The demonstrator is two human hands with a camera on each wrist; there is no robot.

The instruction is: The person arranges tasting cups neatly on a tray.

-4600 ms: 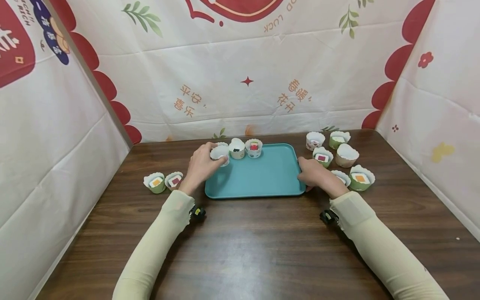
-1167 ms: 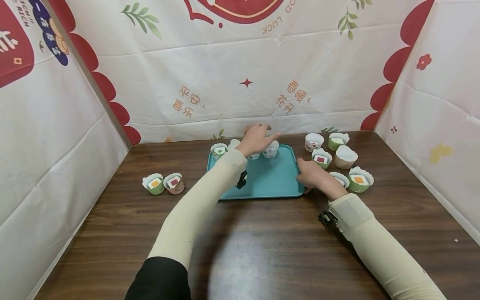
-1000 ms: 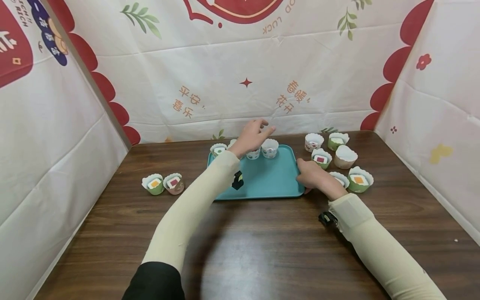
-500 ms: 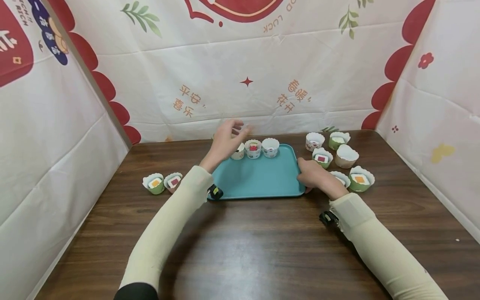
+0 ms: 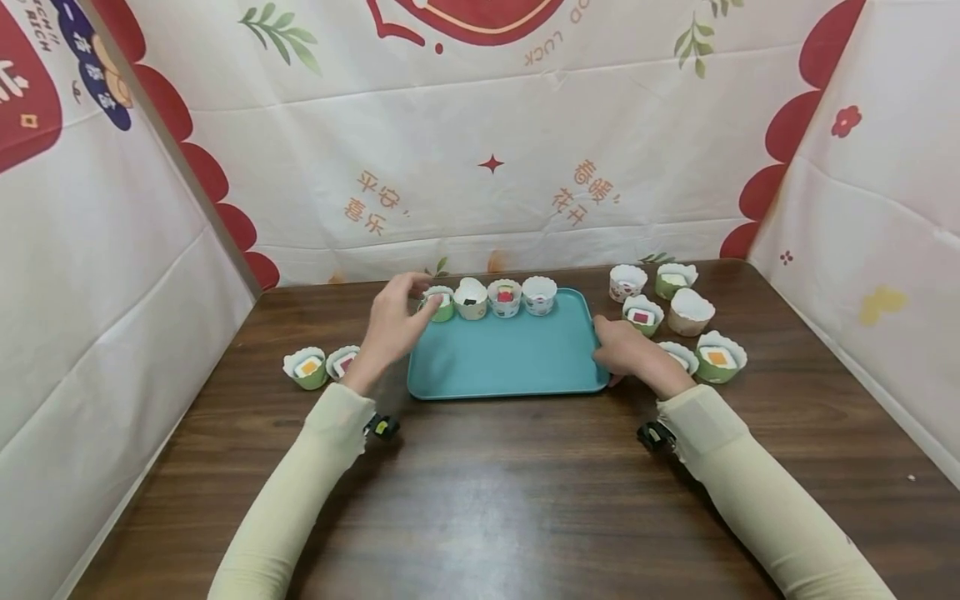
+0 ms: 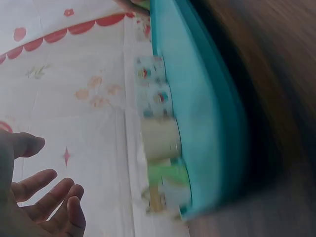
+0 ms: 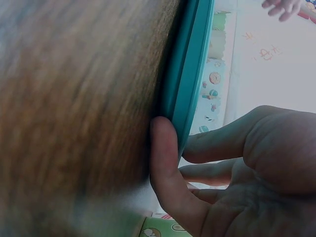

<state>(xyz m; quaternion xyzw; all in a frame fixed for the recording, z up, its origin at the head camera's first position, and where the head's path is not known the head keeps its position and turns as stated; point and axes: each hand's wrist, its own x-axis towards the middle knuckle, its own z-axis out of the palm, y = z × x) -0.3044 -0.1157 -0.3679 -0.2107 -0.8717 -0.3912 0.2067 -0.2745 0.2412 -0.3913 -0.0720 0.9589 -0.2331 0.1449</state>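
In the head view, a teal tray (image 5: 510,358) lies on the table with several paper baking cups in a row along its back edge. From the left they are a green cup (image 5: 444,307), a cream cup (image 5: 471,302), a patterned cup (image 5: 506,300) with something red inside, and a white cup (image 5: 540,297). My left hand (image 5: 397,321) is at the tray's back left corner, overlapping the green cup there; the left wrist view shows its fingers apart from the cups, holding nothing. My right hand (image 5: 626,346) pinches the tray's right rim between thumb and fingers.
More filled cups stand close by my right hand, among them a green one (image 5: 720,360) with an orange-topped piece and a tan one (image 5: 692,312). Left of the tray are a green cup (image 5: 306,369) and a brown cup (image 5: 343,362). Fabric walls (image 5: 495,200) enclose the table.
A white cup that my left hand held at the row's left end now stands at its right end, released. The left hand has swept back leftward. My right hand stays on the rim.
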